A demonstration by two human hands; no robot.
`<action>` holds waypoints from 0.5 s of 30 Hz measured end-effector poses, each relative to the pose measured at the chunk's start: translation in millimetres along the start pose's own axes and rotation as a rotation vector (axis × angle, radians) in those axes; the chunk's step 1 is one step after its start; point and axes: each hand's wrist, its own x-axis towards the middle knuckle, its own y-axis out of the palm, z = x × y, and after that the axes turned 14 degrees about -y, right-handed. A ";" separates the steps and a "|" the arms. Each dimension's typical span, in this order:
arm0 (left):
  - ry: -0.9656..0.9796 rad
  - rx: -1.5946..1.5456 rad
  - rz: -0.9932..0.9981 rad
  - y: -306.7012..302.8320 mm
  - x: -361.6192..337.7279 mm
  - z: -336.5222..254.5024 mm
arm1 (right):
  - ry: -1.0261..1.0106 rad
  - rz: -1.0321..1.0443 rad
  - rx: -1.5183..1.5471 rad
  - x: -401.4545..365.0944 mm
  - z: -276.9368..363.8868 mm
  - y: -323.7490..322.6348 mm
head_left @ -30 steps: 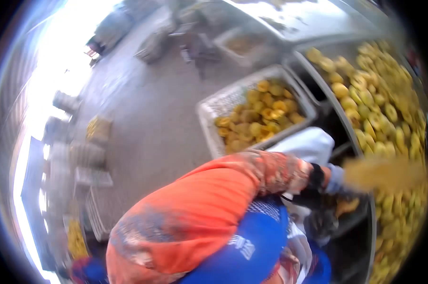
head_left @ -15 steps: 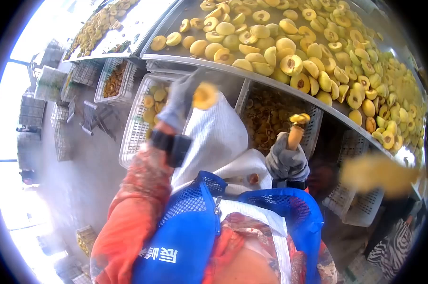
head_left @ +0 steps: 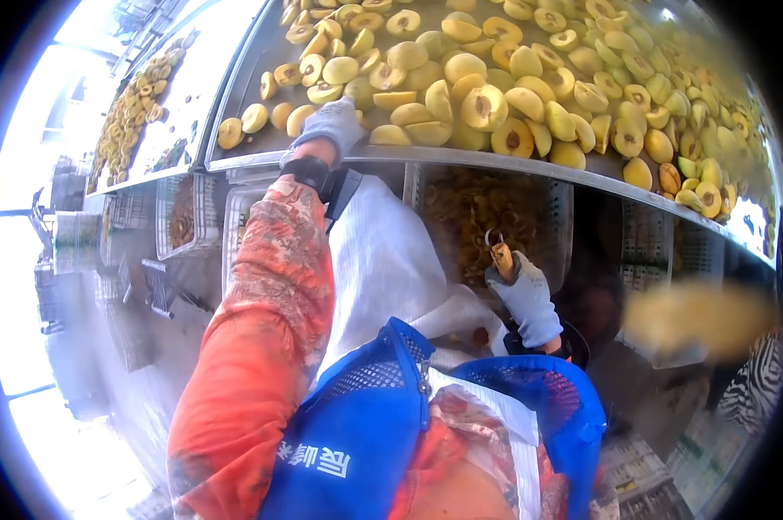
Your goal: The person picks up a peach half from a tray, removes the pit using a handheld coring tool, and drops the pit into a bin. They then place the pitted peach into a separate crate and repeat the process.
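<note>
My left hand [head_left: 329, 126], in a grey glove, reaches over the metal rim of the table among halved yellow fruit [head_left: 409, 114] that looks like peaches. Its fingertips point down beside the fruit, and whether they grip a piece is hidden. My right hand [head_left: 528, 299], also gloved, is closed around the wooden handle of a pitting tool [head_left: 501, 258]. The tool's small metal loop points up, over a crate of brown and yellow scraps [head_left: 478, 208]. A white cloth [head_left: 378, 247] covers my lap between the hands.
Halved fruit lies heaped across the table, whose metal rim [head_left: 495, 160] runs across in front of me. Another table [head_left: 162, 130] with fruit stands at left. White crates [head_left: 183, 221] sit below the tables. A blurred yellowish shape [head_left: 699, 321] covers part of the right side.
My left hand has gone from above a crate, holding a fruit half, up to the table; that half no longer shows. The yellow bits on the tool's loop are gone. The view has shifted.
</note>
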 end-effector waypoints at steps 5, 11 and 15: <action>-0.001 -0.884 0.019 -8.3 -18.5 26.1 | -0.238 -0.015 0.012 23.4 31.5 6.2; 0.360 -1.902 0.465 31.3 -110.1 28.5 | -0.354 -0.097 0.297 53.1 99.9 36.8; 0.120 -2.389 1.015 13.6 -168.0 -6.0 | -0.348 -0.149 0.169 45.2 102.6 52.4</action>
